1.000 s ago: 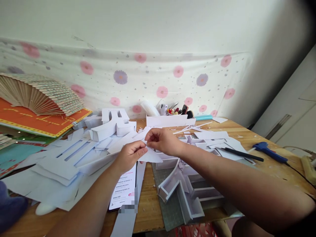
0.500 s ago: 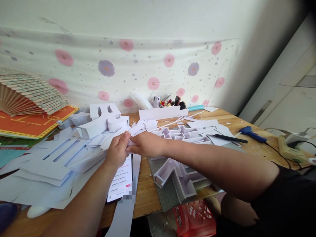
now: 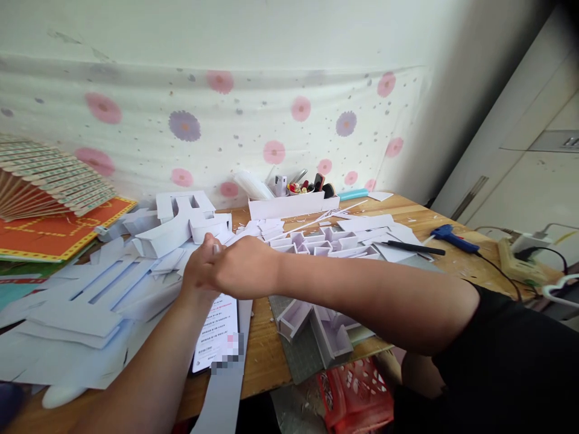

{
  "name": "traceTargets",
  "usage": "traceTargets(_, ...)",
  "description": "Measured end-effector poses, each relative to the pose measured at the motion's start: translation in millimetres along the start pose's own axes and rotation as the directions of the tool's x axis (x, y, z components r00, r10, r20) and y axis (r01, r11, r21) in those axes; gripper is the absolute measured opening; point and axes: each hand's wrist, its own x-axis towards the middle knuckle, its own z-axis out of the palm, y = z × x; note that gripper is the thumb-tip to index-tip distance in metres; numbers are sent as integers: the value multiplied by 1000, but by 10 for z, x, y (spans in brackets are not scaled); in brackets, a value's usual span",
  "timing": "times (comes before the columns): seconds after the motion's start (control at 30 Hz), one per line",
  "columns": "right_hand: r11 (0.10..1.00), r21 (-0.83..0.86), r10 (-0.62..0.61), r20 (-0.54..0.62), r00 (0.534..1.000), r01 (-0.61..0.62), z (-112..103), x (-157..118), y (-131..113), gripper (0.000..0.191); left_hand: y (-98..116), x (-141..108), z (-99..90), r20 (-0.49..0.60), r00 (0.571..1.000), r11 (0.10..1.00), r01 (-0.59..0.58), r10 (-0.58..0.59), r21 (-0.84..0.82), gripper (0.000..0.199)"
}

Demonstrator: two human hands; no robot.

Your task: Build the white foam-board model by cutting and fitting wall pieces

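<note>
My left hand (image 3: 196,268) and my right hand (image 3: 246,268) are pressed together above the top of a lit phone (image 3: 216,337). The right one covers part of the left, and its fingers are curled out of sight against it. A left fingertip or thumb shows at the top. Whether anything lies between the hands is hidden. Behind them stands a white card letter-like shape (image 3: 174,226). White walled pieces (image 3: 325,244) lie beyond my right forearm, and another walled piece (image 3: 332,337) rests on a dark cutting mat (image 3: 298,361) nearer the edge.
Paper sheets (image 3: 72,319) cover the left side. A white box (image 3: 289,207) of tools stands at the back. To the right are a black pen-like tool (image 3: 416,248), a blue glue gun (image 3: 455,239) and a power strip (image 3: 515,262). A red basket (image 3: 355,395) sits below the edge.
My right hand has moved left and closed further over my left hand. The whole view has shifted slightly.
</note>
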Motion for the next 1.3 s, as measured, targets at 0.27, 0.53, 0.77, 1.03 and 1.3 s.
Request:
traceTargets(0.27, 898, 431, 70, 52, 996, -86, -92, -785, 602, 11, -2, -52, -52, 275, 947, 966, -213, 166, 150, 37)
traceTargets(0.53, 881, 402, 256, 40, 966, -250, 484, -1767, 724, 13, 86, -192, 14, 706, 708, 709, -489, -17, 507, 22)
traceTargets(0.77, 745, 511, 595, -220, 773, -428, 438, -2260, 842, 25, 162, -252, 104, 659, 748, 574, -507, -79, 644, 21)
traceTargets(1.03, 683, 524, 654, -127, 746, -510, 450, -2350, 803, 21, 121, -630, 846, 571, 734, 319, -477, -368, 819, 30)
traceTargets(1.3, 664, 499, 690, -123, 713, -557, 480, -2415, 843, 19, -39, -566, 1130, 500, 727, 17, -559, -471, 829, 34)
